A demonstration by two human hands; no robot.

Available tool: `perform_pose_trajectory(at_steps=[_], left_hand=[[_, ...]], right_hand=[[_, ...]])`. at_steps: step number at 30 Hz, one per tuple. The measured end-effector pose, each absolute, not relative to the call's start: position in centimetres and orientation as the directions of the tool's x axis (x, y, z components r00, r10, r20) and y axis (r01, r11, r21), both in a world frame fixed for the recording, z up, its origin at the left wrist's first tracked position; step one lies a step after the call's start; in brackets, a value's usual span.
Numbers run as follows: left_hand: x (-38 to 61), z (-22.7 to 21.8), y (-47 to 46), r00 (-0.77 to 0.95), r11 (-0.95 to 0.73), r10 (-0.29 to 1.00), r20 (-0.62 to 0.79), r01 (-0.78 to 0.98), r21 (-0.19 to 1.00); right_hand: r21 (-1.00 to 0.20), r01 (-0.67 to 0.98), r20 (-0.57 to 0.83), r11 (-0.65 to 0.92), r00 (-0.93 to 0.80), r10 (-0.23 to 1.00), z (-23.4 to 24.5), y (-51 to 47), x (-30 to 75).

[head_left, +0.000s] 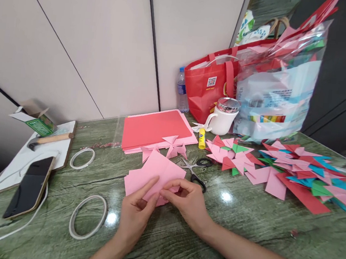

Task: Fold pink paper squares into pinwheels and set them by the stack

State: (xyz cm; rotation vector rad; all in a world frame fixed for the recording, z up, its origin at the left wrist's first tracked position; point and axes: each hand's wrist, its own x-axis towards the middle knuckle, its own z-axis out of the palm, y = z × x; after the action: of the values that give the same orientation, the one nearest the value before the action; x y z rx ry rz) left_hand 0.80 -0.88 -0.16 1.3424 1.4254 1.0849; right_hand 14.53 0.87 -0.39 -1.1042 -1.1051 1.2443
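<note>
A creased square of pink paper (163, 169) is between my hands, tilted above other pink sheets (130, 182) on the table. My left hand (138, 208) grips its lower left edge between thumb and forefinger. With thumb and forefinger pinched, my right hand (188, 201) holds the paper's lower right edge. Just beyond lie folded pink paper pieces (174, 148). Black-handled scissors (197, 173) rest half open to the right of the paper. Behind it is a stack of red and pink paper (157, 128).
Heaps of folded paper (235, 154) cover the right side, near a yellow glue stick (202, 138), a white mug (223, 120), a red bag (204, 91) and a plastic bag (275, 95). Tape rolls (72, 222), a phone (29, 188) and a hammer (54, 138) lie left.
</note>
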Motion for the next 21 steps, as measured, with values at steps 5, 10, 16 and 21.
perform_pose_trajectory(at_steps=[5,10,16,21], left_hand=[[0.74,-0.38,-0.77,-0.052,0.057,0.997,-0.047,0.211,0.976],[0.87,-0.25,-0.7,-0.055,0.023,0.998,-0.013,0.194,0.981],[1.12,0.04,-0.73,-0.06,0.019,0.998,-0.01,0.155,0.988],[1.05,0.01,-0.74,-0.098,0.024,0.995,-0.008,0.168,0.986]], right_hand=[[-0.991,-0.134,0.021,0.022,0.01,1.0,-0.49,0.85,14.57],[-0.995,-0.093,0.038,0.04,0.024,0.999,-0.53,0.92,14.63],[-0.988,-0.156,0.005,0.009,0.027,1.0,-0.6,1.01,14.53],[-0.99,-0.142,0.009,0.009,0.003,1.0,-0.74,0.99,14.45]])
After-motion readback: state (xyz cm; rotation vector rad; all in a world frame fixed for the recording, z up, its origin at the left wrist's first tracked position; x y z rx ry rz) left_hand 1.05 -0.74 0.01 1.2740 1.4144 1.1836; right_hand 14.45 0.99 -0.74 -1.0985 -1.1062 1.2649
